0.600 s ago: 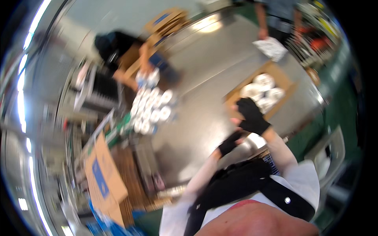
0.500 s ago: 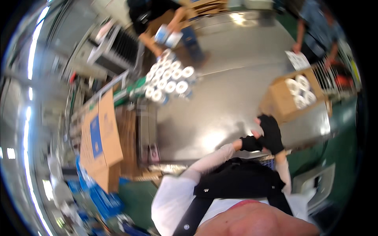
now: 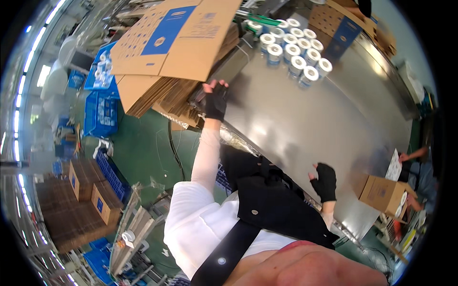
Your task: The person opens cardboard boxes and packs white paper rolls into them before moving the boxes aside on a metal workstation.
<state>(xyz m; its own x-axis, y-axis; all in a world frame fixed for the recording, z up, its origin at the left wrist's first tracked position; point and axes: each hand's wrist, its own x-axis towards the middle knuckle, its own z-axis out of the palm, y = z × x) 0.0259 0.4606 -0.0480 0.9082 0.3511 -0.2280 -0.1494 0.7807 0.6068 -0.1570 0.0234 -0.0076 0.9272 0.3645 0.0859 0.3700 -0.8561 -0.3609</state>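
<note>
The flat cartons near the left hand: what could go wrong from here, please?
The top carton lies askew on the stack, so it might slide if bumped. Its edge is close to the left hand, whose bare fingertips it might scratch. The rolls stand upright nearby, so a swung carton could topple some.

Factory packing floor, we are judging. We are seeing a broad metal worktable (image 3: 281,119), with matching white-topped rolls (image 3: 296,62) standing on it in a cluster. Beside it, printed flat cardboard (image 3: 174,64) is lying in a thick stack; at the far right a carton (image 3: 379,193) is sitting near a co-worker's arm (image 3: 416,153). We are noting blue plastic crates (image 3: 101,125) and stacked brown boxes (image 3: 109,206) around green flooring (image 3: 138,143); strip lights (image 3: 53,13) are running along the left.
</note>
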